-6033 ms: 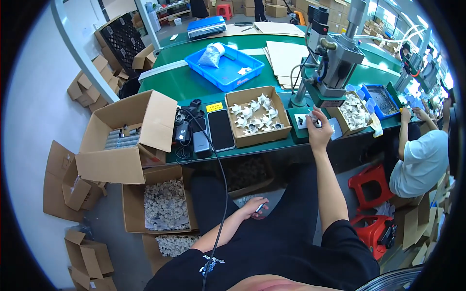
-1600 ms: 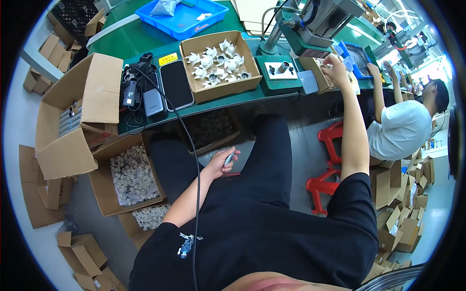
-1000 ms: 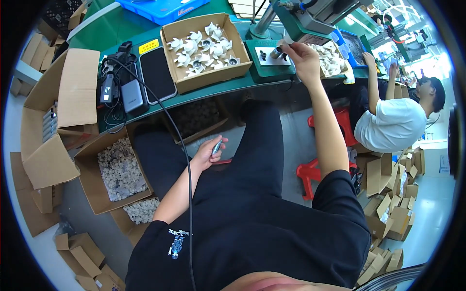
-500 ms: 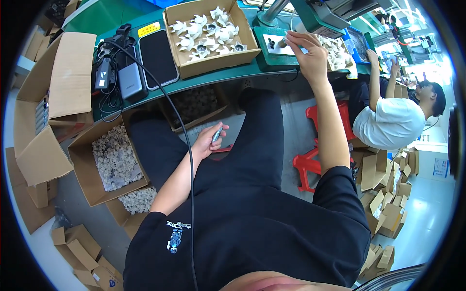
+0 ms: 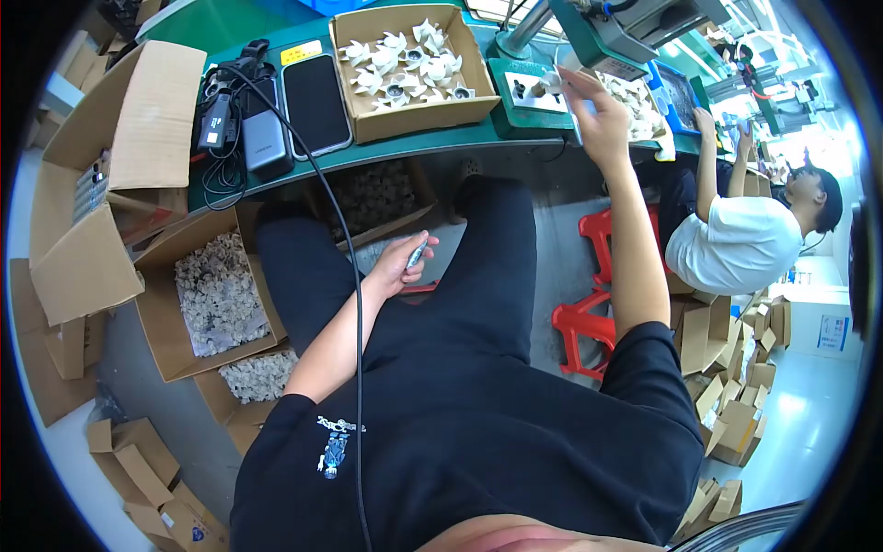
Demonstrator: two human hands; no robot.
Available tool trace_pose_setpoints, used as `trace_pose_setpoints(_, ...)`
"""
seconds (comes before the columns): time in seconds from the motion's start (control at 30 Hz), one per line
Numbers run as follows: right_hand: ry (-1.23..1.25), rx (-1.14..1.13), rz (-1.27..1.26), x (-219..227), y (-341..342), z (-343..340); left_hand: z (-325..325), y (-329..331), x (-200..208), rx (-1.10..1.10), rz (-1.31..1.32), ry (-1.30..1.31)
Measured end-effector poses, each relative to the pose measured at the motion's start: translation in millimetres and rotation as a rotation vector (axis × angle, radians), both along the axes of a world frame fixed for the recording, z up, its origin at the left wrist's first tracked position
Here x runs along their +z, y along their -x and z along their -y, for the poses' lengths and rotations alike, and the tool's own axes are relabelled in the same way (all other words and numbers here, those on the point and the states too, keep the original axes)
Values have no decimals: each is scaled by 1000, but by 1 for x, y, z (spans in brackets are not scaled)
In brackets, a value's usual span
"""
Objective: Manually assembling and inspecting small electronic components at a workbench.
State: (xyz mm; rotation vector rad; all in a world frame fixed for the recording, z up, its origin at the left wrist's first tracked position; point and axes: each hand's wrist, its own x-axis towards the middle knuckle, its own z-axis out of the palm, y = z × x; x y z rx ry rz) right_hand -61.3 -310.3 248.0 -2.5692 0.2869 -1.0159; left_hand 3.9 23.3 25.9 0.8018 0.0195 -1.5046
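Observation:
My left hand (image 5: 397, 265) is above my lap with its fingers curled round a small silvery metal cylinder (image 5: 418, 255). At the bench, my right hand (image 5: 600, 115) is closed on a white bladed part (image 5: 556, 79), partly hidden by the fingers. That hand is just right of a white fixture block (image 5: 529, 90) with dark round posts, set on the green base (image 5: 515, 120) of a bench press (image 5: 602, 41). To the left of the press, an open cardboard box (image 5: 428, 120) holds several white fan wheels (image 5: 395, 90).
A phone-like black slab (image 5: 315, 106), a grey power bank (image 5: 267, 144) and tangled cables lie on the green bench. A black cable (image 5: 354, 267) crosses my view. Boxes of pale parts (image 5: 221, 294) stand at left. Red stools (image 5: 584, 331) and a co-worker (image 5: 736, 244) are at right.
My right hand has shifted right from above the fixture posts, and a white bladed part now shows at its fingers. My left hand still holds the metal cylinder. The view has turned slightly.

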Motion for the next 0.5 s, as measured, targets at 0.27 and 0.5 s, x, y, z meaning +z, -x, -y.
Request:
trace_pose_setpoints(0.27, -959, -38, 303, -39, -36, 66, -5, 1, 0, 53, 11, -25)
trace_pose_setpoints(0.5, -728, -24, 134, -67, -29, 84, 1, -3, -5, 101, 50, -54)
